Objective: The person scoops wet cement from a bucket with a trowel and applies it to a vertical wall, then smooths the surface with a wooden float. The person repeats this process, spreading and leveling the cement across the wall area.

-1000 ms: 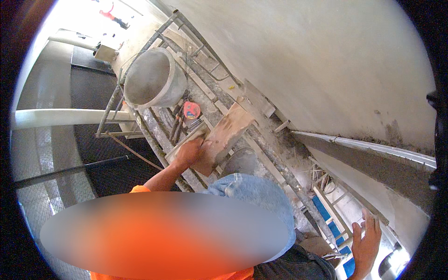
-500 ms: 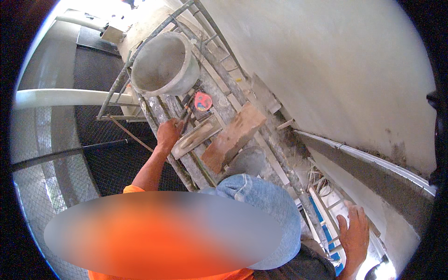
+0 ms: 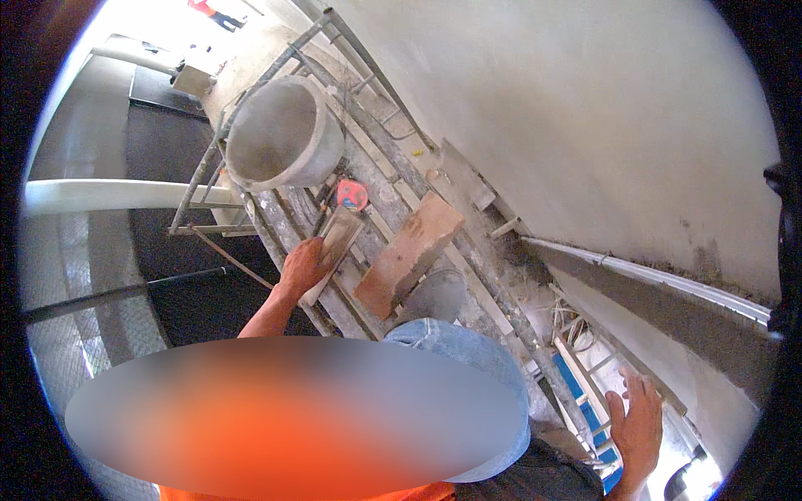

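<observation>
My left hand (image 3: 304, 269) is closed on a long, narrow wooden float (image 3: 338, 237) that lies tilted over the scaffold planks. Its fingertips are partly hidden. Just beyond the float are a dark-handled tool (image 3: 323, 205) and a round red tape measure (image 3: 352, 195). To the right lies a reddish-brown rough board (image 3: 411, 253), partly over a grey mortar pan (image 3: 436, 296). At the lower right my right hand (image 3: 637, 426) is raised near the wall, fingers apart, with nothing in it.
A large mortar-stained tub (image 3: 280, 138) stands at the planks' far end, inside metal scaffold rails (image 3: 198, 179). A plastered wall (image 3: 601, 125) with a pale metal strip (image 3: 643, 275) runs along the right. Dark netting (image 3: 209, 301) hangs left. Far off, a person (image 3: 219, 14) is visible.
My left hand has moved off the dark-handled tool and onto the wooden float, which has turned more upright in the view. My right hand stays raised. The view has shifted slightly.
</observation>
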Action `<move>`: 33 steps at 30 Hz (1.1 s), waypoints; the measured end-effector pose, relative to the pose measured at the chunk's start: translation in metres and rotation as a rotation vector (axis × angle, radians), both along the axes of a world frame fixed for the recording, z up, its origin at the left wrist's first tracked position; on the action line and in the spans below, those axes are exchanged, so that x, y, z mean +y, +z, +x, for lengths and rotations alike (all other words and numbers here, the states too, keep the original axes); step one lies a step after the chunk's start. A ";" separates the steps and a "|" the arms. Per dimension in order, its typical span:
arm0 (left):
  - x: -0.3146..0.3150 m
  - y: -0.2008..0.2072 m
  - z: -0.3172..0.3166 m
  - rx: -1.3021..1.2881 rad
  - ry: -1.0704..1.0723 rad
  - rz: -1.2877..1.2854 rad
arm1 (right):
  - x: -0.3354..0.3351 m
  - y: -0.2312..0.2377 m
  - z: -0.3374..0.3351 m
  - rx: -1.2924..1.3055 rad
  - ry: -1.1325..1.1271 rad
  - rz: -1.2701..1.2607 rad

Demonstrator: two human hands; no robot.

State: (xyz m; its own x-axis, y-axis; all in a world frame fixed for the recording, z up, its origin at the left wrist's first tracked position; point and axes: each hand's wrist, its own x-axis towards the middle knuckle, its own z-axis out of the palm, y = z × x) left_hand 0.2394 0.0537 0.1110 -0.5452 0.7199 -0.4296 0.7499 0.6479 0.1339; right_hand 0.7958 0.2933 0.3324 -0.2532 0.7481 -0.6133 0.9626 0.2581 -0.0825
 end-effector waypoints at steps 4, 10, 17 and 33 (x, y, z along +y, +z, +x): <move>0.017 0.064 0.023 0.054 -0.061 0.180 | 0.007 0.000 0.007 0.047 -0.068 -0.051; 0.125 0.111 0.094 -0.162 -0.181 0.785 | 0.018 -0.010 0.007 0.167 0.203 0.230; 0.217 0.136 0.181 -0.813 -0.372 0.760 | 0.010 -0.011 -0.008 0.522 0.435 0.197; 0.217 0.107 0.257 -2.232 0.459 0.446 | -0.002 -0.042 -0.045 0.856 -0.378 -0.624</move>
State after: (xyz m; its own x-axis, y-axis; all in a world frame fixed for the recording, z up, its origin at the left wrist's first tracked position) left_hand 0.4965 0.2708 0.2178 0.2851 0.9162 -0.2816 -0.8457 0.3787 0.3760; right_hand 0.7512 0.2912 0.2903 -0.5928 0.4890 -0.6399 0.5343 -0.3557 -0.7668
